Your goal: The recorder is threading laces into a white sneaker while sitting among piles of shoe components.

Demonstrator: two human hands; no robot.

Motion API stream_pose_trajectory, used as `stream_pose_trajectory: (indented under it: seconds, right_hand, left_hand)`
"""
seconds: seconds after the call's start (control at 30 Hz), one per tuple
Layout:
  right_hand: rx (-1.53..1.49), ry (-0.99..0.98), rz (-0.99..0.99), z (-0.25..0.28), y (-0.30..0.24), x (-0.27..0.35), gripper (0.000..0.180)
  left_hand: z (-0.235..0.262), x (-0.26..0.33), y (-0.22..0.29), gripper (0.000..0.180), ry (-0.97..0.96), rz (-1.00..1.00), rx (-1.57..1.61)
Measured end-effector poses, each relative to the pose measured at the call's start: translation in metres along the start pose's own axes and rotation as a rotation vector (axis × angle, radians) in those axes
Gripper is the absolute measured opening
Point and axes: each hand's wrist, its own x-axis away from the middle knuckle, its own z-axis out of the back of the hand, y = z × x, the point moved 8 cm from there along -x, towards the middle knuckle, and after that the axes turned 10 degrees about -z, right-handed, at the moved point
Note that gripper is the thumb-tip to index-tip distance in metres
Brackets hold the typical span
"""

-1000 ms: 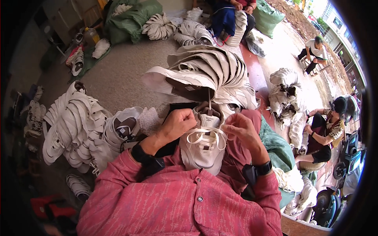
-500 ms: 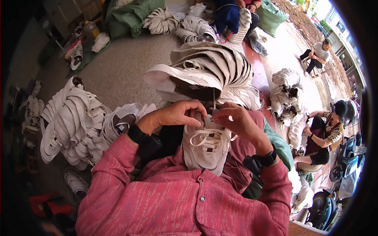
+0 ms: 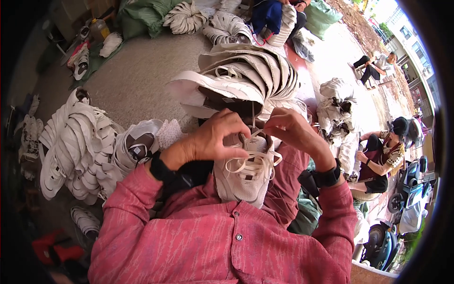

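**Both hands at the laces of a white shoe upper**

We note a white shoe upper [image 3: 246, 177] resting in the lap against the red shirt [image 3: 227, 241], toe end pointing down toward the body, laced part up. The left hand [image 3: 213, 139] curls over the upper's top left edge, fingers bent and pinching at the lace [image 3: 248, 163] near the eyelets. The right hand [image 3: 291, 130] sits just beside it on the right, fingertips closed on a strand of the same lace, which runs up thin and taut between the two hands. The hands are close together, nearly touching. Loose loops of lace lie across the tongue below them.

Just beyond the hands, a fanned stack of white uppers [image 3: 246, 78] rises from the floor. To the left, a second curved row of uppers [image 3: 78, 144] lies on the grey carpet [image 3: 137, 80]. More bundles [image 3: 187, 16] sit farther back by green sacks [image 3: 142, 19]. At right, a seated person [image 3: 383, 158] works among another pile of uppers [image 3: 338, 106]; scooters [image 3: 406, 199] stand behind.
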Motion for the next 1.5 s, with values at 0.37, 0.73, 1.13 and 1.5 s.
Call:
stream_pose_trajectory:
  seconds: [0.37, 0.73, 1.13, 1.5]
  right_hand:
    - [-0.042, 0.214, 0.064, -0.019, 0.010, 0.014, 0.010]
    - [-0.163, 0.209, -0.494, -0.009, 0.095, 0.040, 0.021]
    - [-0.963, -0.212, -0.146, -0.060, 0.065, 0.044, 0.024]
    - [-0.757, -0.232, 0.071, -0.048, 0.048, 0.043, 0.021]
  left_hand:
    - [-0.035, -0.012, 0.030, 0.017, -0.159, -0.062, -0.275]
    - [-0.033, -0.002, -0.011, 0.023, -0.353, 0.416, 0.461]
    - [-0.015, -0.018, 0.029, 0.017, -0.247, 0.017, -0.053]
    - [-0.012, -0.009, 0.058, 0.016, -0.216, -0.095, -0.353]
